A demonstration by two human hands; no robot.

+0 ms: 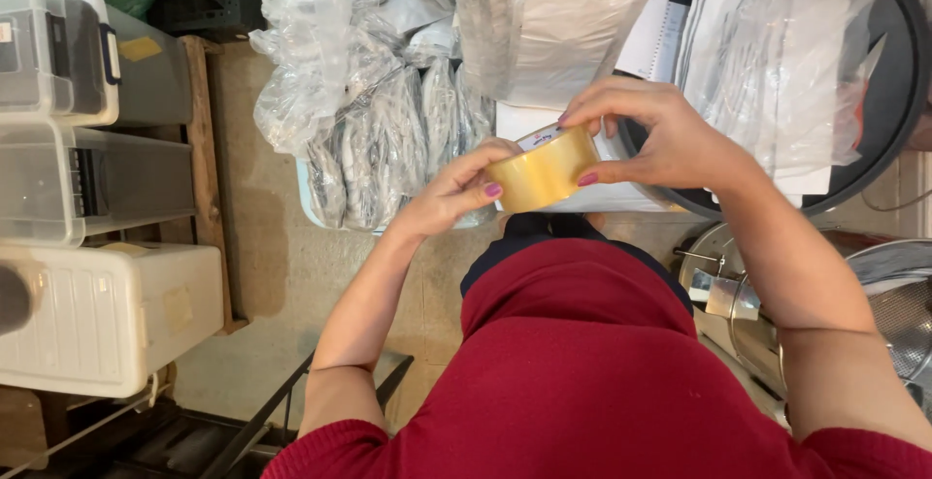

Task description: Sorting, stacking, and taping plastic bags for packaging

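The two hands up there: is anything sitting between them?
Yes. In the head view, a roll of clear yellowish tape sits between the left hand and the right hand; both grip it, fingers on its rim.

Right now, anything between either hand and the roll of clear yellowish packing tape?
Nothing visible. The left hand grips the roll of clear yellowish packing tape directly from its left side, and the right hand pinches its top and right edge. The roll is held in the air above the clear plastic bags, with nothing seen wedged between fingers and tape.
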